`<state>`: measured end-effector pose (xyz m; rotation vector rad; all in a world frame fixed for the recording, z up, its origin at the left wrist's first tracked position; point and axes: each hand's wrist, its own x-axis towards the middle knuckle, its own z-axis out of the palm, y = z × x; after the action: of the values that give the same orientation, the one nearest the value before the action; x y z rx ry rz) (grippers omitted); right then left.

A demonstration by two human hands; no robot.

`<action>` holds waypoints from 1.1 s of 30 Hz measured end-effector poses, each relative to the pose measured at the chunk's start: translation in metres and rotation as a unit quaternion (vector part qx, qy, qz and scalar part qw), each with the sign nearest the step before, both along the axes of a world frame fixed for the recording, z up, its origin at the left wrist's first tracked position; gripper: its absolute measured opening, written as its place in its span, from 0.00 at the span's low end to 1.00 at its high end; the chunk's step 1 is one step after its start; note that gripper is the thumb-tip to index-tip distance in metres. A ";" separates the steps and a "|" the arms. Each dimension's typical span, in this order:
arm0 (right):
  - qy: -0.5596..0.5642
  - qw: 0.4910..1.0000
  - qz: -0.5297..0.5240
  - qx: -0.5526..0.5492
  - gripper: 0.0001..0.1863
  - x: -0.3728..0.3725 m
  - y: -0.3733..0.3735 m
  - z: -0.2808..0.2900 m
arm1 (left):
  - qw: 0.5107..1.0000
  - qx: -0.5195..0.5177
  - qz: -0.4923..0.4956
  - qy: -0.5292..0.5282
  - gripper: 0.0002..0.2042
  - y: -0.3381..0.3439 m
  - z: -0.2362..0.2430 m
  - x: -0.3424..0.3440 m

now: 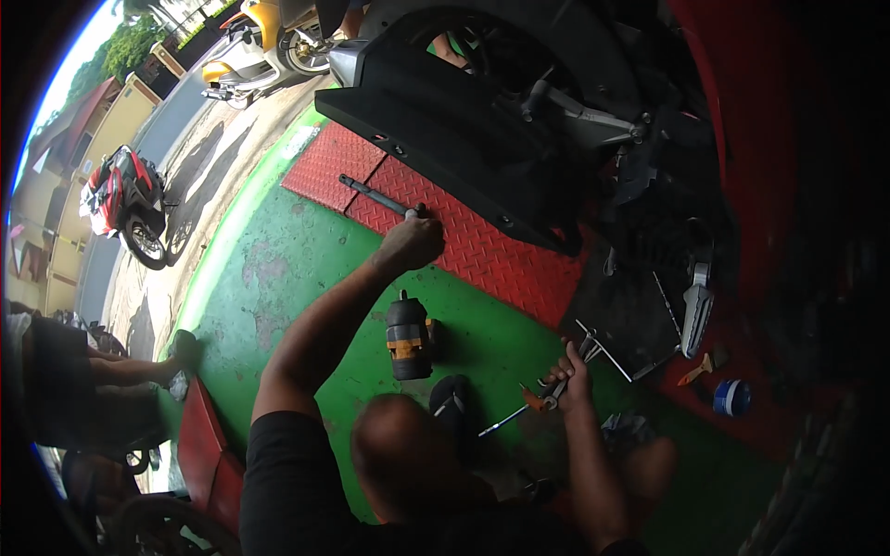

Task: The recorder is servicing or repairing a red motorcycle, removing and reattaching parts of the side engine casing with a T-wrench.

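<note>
My left hand (410,245) is stretched forward to the edge of the red tread-plate, its fingers closed round the near end of a dark ratchet handle (369,194). The rest of that tool lies across the plate. On the right, my right hand (572,376) is closed around several tools. A long, thin T-handle wrench (505,420) runs through this bunch, and open-ended spanners (549,393) stick out beside it. Something orange-brown shows among them. Between my arms a black and yellow cordless impact wrench (406,341) rests on the green floor.
Ahead, a motorcycle's black side panel (436,139) and rear wheel overhang the red plate (482,255). At the right lie an orange-handled brush (696,370) and a blue tub (732,398). Another person's leg (139,372) is at the left. Motorcycles stand outside.
</note>
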<state>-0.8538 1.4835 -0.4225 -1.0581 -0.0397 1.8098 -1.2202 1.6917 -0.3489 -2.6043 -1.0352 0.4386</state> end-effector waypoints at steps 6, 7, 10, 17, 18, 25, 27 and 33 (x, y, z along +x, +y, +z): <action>-0.008 0.996 0.040 -0.077 0.18 0.000 -0.023 0.039 | 0.930 -0.052 0.320 -0.175 0.21 0.079 -0.089 -0.130; 0.001 0.997 0.041 -0.062 0.19 0.004 -0.028 0.033 | 0.945 -0.073 0.305 -0.097 0.21 0.094 -0.089 -0.131; 0.038 0.999 -0.009 -0.017 0.20 0.035 -0.053 0.023 | 0.959 -0.099 0.220 -0.150 0.13 0.108 -0.092 -0.076; 0.047 0.988 -0.143 -0.027 0.20 0.043 -0.089 0.032 | 0.986 -0.093 -0.089 -0.103 0.10 0.060 -0.057 0.012; 0.050 0.986 -0.156 -0.028 0.20 0.043 -0.097 0.030 | 0.980 -0.143 -0.101 -0.097 0.11 0.039 -0.033 0.059; 0.053 0.964 -0.259 0.002 0.30 0.037 -0.108 0.038 | 0.808 -0.450 -0.066 -0.376 0.14 -0.120 0.041 0.269; 0.088 0.953 -0.284 0.055 0.30 0.045 -0.107 0.047 | 0.739 -0.537 0.000 -0.407 0.15 -0.161 0.059 0.326; 0.058 0.913 -0.397 0.070 0.13 0.117 -0.098 0.062 | 0.752 -0.432 -0.136 -0.479 0.10 -0.202 0.057 0.406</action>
<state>-0.7371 1.3853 -0.3609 -0.7065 0.2913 1.0978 -0.8141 1.4898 -0.2921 -3.8842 -0.6917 -0.8218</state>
